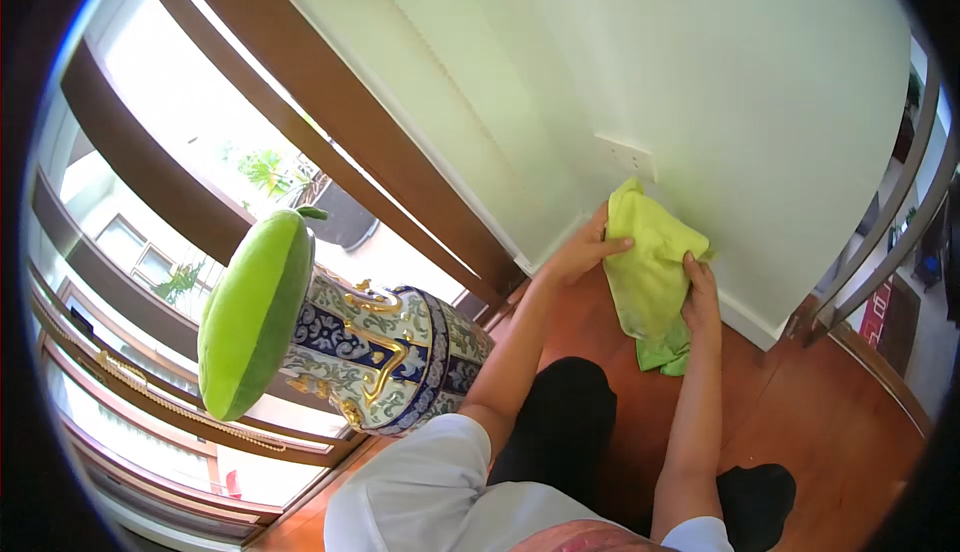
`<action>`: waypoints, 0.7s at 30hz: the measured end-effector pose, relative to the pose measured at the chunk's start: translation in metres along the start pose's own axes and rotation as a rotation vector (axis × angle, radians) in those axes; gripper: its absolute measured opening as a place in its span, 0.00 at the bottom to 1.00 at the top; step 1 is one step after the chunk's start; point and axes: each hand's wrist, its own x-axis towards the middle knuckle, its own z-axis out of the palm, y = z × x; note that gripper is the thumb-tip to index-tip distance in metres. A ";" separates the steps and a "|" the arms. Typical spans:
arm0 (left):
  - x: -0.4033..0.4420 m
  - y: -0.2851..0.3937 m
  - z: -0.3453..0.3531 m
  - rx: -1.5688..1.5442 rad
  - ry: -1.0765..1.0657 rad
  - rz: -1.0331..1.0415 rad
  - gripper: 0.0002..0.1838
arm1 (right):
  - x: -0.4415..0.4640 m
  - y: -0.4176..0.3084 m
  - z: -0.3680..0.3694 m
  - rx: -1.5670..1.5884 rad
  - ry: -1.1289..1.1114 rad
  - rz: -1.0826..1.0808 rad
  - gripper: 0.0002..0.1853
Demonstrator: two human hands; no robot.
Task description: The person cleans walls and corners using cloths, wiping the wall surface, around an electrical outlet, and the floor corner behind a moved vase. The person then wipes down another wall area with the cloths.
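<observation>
A yellow-green cloth (655,252) hangs between my two hands, in front of the lower wall. My left hand (585,250) grips its left edge, the thumb lying over the fabric and the other fingers behind it. On the right side, my right hand (701,287) pinches the cloth near its edge. The lower end of the cloth, a darker green, droops close to the wooden floor (800,412). Just above the cloth, a white socket plate (627,158) is set in the wall.
To the left stands a tall patterned vase (410,352) with gold handles, topped by a green melon-shaped plush (258,314). Brown-framed glass doors (150,167) are behind it. A pale wall (760,82) with a white baseboard (745,320) rises ahead. A potted plant (340,214) shows outside.
</observation>
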 end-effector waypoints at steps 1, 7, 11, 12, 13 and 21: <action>0.001 -0.002 -0.001 0.039 0.003 0.046 0.41 | 0.000 -0.010 -0.002 -0.079 -0.011 -0.018 0.29; -0.004 -0.015 -0.007 -0.059 0.338 -0.184 0.36 | -0.012 -0.042 0.017 -0.131 0.115 -0.144 0.22; -0.009 -0.026 -0.003 -0.032 0.144 -0.009 0.29 | -0.013 -0.041 0.010 -0.109 0.149 -0.245 0.20; -0.008 -0.037 -0.009 0.107 0.090 0.015 0.26 | -0.015 -0.042 0.003 -0.137 0.169 -0.199 0.20; -0.008 -0.044 -0.012 0.245 0.036 0.040 0.23 | -0.016 -0.042 -0.004 -0.162 0.188 -0.152 0.21; -0.009 -0.023 0.013 0.674 -0.048 0.042 0.13 | -0.019 -0.049 -0.044 -1.384 0.271 0.126 0.36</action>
